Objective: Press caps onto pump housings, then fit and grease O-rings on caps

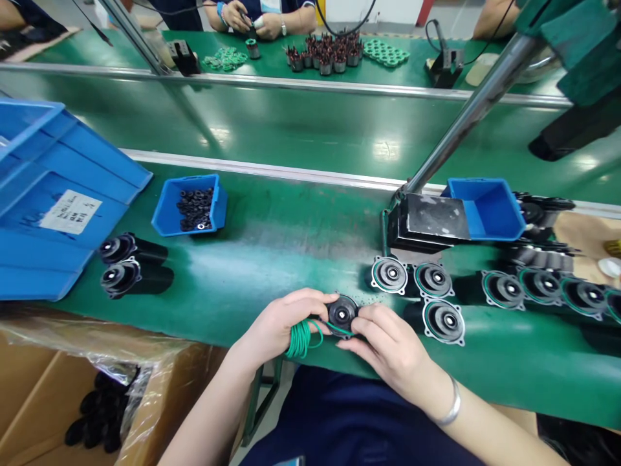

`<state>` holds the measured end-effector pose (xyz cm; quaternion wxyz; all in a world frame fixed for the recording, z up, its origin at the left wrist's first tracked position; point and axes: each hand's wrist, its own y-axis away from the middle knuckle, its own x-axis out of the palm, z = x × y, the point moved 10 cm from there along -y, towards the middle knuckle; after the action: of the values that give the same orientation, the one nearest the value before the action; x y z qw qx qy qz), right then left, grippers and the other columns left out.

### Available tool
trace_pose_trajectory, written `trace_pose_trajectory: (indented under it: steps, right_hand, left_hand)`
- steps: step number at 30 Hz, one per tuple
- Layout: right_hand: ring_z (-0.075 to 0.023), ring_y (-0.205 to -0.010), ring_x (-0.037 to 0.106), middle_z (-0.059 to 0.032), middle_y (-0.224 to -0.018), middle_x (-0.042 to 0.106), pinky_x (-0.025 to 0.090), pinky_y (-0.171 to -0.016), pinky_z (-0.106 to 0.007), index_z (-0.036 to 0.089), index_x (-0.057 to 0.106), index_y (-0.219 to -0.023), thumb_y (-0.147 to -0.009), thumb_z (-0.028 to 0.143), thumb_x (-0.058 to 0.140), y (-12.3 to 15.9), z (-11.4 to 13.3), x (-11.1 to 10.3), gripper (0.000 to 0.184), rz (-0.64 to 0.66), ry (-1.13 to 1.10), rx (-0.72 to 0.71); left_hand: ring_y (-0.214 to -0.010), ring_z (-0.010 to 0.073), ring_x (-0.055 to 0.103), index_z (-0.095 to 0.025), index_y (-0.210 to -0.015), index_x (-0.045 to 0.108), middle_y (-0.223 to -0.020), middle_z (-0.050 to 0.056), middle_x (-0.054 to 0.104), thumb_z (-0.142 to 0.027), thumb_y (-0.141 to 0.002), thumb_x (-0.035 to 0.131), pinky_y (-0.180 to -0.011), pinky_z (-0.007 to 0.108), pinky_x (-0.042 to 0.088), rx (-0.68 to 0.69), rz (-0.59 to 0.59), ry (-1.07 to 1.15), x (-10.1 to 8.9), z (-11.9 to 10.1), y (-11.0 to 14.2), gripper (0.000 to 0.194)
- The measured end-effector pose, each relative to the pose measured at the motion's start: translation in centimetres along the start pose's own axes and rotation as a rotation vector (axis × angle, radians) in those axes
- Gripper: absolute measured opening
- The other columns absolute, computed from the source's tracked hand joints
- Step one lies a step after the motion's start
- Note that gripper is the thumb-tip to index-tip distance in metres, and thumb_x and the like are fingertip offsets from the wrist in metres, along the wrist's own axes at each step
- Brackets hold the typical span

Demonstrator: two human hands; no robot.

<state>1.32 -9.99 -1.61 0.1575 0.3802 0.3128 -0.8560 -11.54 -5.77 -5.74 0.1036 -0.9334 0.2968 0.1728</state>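
Between my two hands, near the table's front edge, stands a black motor housing (342, 312) with its round open end facing up. My left hand (286, 323) grips its left rim and also carries a bundle of green rubber rings (299, 339). One green ring lies across the front of the housing's rim. The fingers of my right hand (388, 340) are closed at the right side of the rim, pinching that ring against it. To the right stand several more housings, such as one (443, 320) with a green ring round its rim.
A small blue bin (220, 206) holds black parts, beside a large blue crate (72, 200). Two housings (145, 275) lie at the left. A metal post (466, 116) rises by a black block (429, 217) and another blue bin (490, 210). Across the bench, a co-worker's hands (252, 22) handle parts.
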Motion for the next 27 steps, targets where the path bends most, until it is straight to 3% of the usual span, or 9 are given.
trace_pose_trajectory:
  steps: [5,8,12,15,18,20,22,25,27]
  right_hand:
    - [-0.0165,-0.087,0.054,-0.0093,-0.097,0.062,0.049,-0.077,-0.032,0.012,0.057,-0.109,-0.09,0.009,0.057,0.9,0.6,0.9,0.019,0.024,0.057,-0.047]
    - [-0.0177,-0.092,0.054,-0.0105,-0.103,0.062,0.05,-0.08,-0.034,0.013,0.059,-0.114,-0.09,0.006,0.052,1.4,0.9,0.4,0.026,0.008,0.104,-0.098]
    - [-0.0241,-0.116,0.052,-0.013,-0.122,0.058,0.05,-0.098,-0.044,0.015,0.058,-0.119,-0.088,0.015,0.063,0.3,0.8,-0.8,0.032,-0.049,0.185,-0.059]
    - [-0.0275,-0.127,0.047,-0.0159,-0.137,0.052,0.047,-0.107,-0.049,0.009,0.052,-0.132,-0.09,0.022,0.062,-0.9,1.2,0.1,0.045,0.03,0.282,-0.053]
    - [-0.0271,-0.124,0.05,-0.0134,-0.134,0.056,0.048,-0.106,-0.048,0.009,0.054,-0.131,-0.091,0.019,0.059,-0.9,1.5,0.8,0.042,0.09,0.375,-0.072]
    - [-0.0269,-0.122,0.051,-0.0125,-0.131,0.058,0.048,-0.106,-0.047,0.01,0.058,-0.129,-0.091,0.02,0.059,-0.2,1.4,0.4,0.039,0.096,0.429,-0.079]
    - [-0.0266,-0.121,0.053,-0.0129,-0.129,0.059,0.047,-0.107,-0.047,0.008,0.059,-0.126,-0.092,0.021,0.059,0.8,1.3,-0.7,0.037,0.064,0.461,-0.117]
    - [-0.0263,-0.123,0.054,-0.0135,-0.131,0.059,0.045,-0.107,-0.048,0.008,0.06,-0.125,-0.093,0.02,0.058,1.9,1.1,-2.1,0.034,0.016,0.481,-0.207]
    - [-0.0273,-0.124,0.054,-0.0145,-0.132,0.058,0.045,-0.107,-0.048,0.009,0.06,-0.124,-0.094,0.019,0.055,2.1,0.5,-2.5,0.032,-0.002,0.481,-0.234]
  left_hand:
    - [-0.098,0.0194,0.071,-0.02,-0.089,0.075,-0.124,0.009,0.066,-0.01,-0.087,0.061,-0.077,0.026,0.062,-0.04,-0.066,-0.005,0.7,0.4,1.1,0.018]
    - [-0.075,0.0123,0.07,-0.023,-0.115,0.07,-0.131,0.01,0.062,-0.019,-0.092,0.057,-0.064,0.023,0.062,-0.107,-0.122,0.071,1.6,1.8,2.3,0.026]
    - [-0.055,0.0023,0.051,-0.032,-0.14,0.048,-0.152,0.014,0.042,-0.026,-0.092,0.061,-0.064,0.025,0.062,-0.05,-0.213,0.048,1.9,1.8,2.7,0.05]
    - [-0.053,0.0021,0.043,-0.033,-0.147,0.037,-0.152,0.015,0.041,-0.025,-0.091,0.063,-0.069,0.028,0.062,-0.06,-0.173,-0.022,2.5,1.5,2.1,0.063]
    - [-0.054,0.0034,0.042,-0.032,-0.149,0.035,-0.139,0.01,0.053,-0.022,-0.09,0.061,-0.074,0.029,0.063,-0.132,-0.1,0.003,2.7,1.6,2.3,0.065]
    - [-0.054,0.0032,0.041,-0.03,-0.146,0.041,-0.129,0.008,0.058,-0.022,-0.089,0.06,-0.077,0.03,0.063,-0.173,-0.144,0.008,1.2,1.6,3.1,0.06]
    - [-0.052,0.002,0.039,-0.027,-0.143,0.046,-0.129,0.007,0.057,-0.022,-0.088,0.06,-0.082,0.034,0.063,-0.203,-0.308,-0.018,-2.2,1.6,4.4,0.056]
    - [-0.057,0.003,0.046,-0.026,-0.143,0.045,-0.139,0.009,0.05,-0.025,-0.085,0.063,-0.087,0.038,0.062,-0.301,-0.732,-0.225,-9.5,1.3,8.4,0.06]
    - [-0.078,0.0128,0.062,-0.024,-0.144,0.043,-0.142,0.012,0.048,-0.028,-0.081,0.068,-0.092,0.04,0.059,-0.451,-1.027,-0.504,-14.3,0.4,12.2,0.068]
